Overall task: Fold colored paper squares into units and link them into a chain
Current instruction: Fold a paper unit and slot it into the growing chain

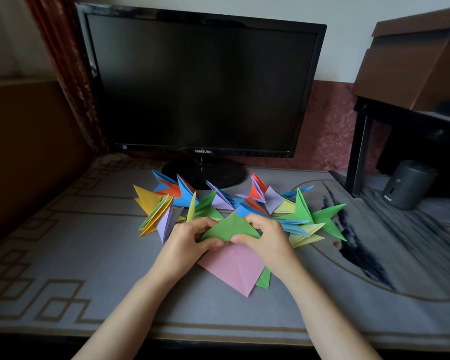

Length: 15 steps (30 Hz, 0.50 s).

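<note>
A dark monitor (202, 84) stands beside a cardboard box (416, 61).

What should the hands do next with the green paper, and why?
Probably fold one corner of the green paper inward and press the crease. The left hand and right hand pinch it at its two ends, and it looks like a plain triangle, while the folded units behind it have long sharp points. So it seems only partly folded.
</note>
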Motion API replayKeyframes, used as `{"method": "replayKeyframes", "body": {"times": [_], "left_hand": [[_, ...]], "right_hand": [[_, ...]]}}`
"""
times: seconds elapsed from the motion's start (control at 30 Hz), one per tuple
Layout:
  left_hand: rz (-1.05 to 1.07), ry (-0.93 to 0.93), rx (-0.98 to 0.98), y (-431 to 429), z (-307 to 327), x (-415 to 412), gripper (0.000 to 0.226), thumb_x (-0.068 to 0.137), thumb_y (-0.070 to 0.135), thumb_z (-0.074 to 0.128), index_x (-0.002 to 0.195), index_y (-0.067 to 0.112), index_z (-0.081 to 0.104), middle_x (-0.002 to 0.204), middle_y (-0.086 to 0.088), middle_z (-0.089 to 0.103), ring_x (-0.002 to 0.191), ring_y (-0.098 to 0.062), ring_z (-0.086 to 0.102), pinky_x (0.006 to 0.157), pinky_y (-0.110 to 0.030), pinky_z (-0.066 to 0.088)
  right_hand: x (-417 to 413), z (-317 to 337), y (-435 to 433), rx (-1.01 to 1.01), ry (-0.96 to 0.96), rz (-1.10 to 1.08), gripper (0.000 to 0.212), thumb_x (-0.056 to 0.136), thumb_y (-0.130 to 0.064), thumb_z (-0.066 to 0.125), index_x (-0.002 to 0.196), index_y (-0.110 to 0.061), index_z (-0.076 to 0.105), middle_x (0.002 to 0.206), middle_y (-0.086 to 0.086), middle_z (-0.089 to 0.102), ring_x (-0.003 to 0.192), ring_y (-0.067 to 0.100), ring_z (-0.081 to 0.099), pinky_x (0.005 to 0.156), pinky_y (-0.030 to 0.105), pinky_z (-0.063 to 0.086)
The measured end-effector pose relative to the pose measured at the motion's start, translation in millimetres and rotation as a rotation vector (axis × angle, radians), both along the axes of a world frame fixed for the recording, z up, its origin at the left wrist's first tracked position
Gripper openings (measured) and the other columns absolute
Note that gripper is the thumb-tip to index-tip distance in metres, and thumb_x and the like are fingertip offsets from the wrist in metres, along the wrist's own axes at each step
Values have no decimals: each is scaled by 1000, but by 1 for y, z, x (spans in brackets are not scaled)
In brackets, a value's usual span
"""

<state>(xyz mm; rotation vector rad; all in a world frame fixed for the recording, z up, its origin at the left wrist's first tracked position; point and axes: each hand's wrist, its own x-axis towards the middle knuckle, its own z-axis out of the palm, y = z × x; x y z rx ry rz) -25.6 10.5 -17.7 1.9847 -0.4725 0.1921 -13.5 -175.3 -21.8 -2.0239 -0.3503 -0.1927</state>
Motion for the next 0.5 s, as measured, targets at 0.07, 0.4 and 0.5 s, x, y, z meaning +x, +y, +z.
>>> {"method": "replayKeyframes", "body": {"times": [0.07,0.4,0.5], "left_hand": [[-17,3,14,0,-2,2,38,81,3,71,93,37,60,85,26,68,82,0,66,78,-12,49],[49,-25,-100,4,-2,2,45,80,-6,69,99,34,62,102,10,66,86,0,67,76,-8,49],[95,-23,-179,5,-3,3,39,78,-3,71,100,29,64,96,0,68,77,-11,70,73,-16,55]], "right_hand": [[3,-2,-2,-30,-18,-36,17,75,-18,77,81,-29,66,71,-13,65,69,3,56,69,28,45],[8,-4,-7,-50,-57,-142,13,79,-25,74,88,-21,66,77,-13,64,73,6,54,78,34,45],[7,-1,-6,-12,-50,-116,9,79,-22,73,85,-19,66,70,-14,64,68,6,54,73,33,45]]}}
